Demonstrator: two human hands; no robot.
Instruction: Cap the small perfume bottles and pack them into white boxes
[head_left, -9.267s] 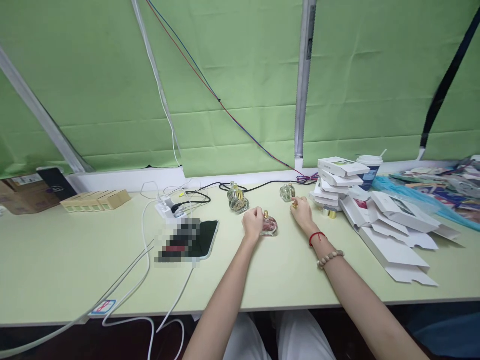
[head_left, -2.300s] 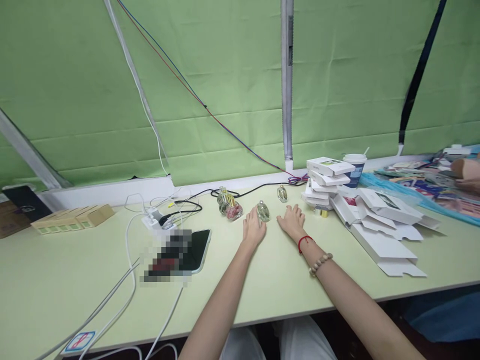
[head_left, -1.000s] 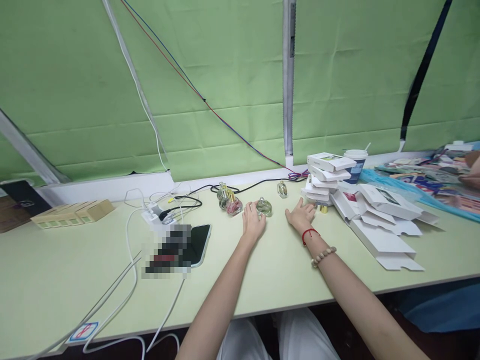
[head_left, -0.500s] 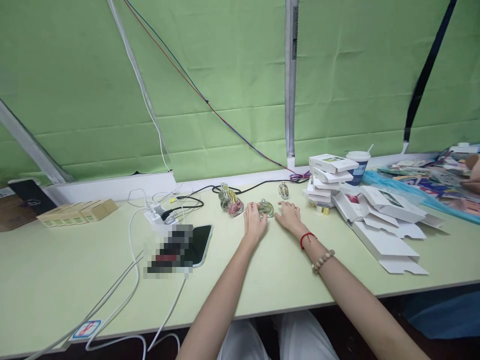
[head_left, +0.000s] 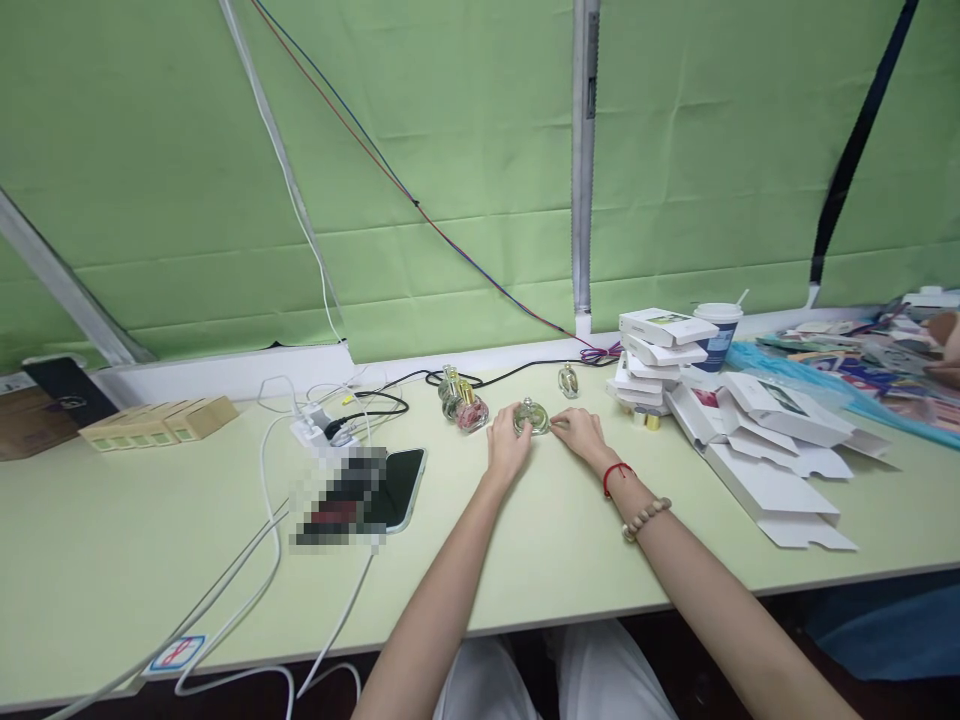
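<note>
A rounded glass bottle with greenish contents [head_left: 534, 419], probably a perfume bottle, is on the table in front of me. My left hand [head_left: 508, 445] grips its left side, thumb and fingers around the edge. Close to its right edge, my right hand [head_left: 580, 433] has its fingertips pinched together; whatever is between them is too small to make out. Left of my left hand stand several similar bottles, including a pink one [head_left: 472, 413]. Another small glass bottle [head_left: 568, 381] stands behind my right hand.
Stacked white boxes [head_left: 660, 345], gold caps [head_left: 652, 422], opened white cartons [head_left: 772, 460] and a paper cup [head_left: 718, 335] are on the right. A phone [head_left: 405, 490], power strip [head_left: 319, 430] and cables lie left. Small tan boxes [head_left: 157, 422] sit farther left. Another person's hand [head_left: 946, 350] shows far right.
My right fingers have closed from spread into a pinch beside the bottle. My left hand has shifted slightly, and more of the bottle shows.
</note>
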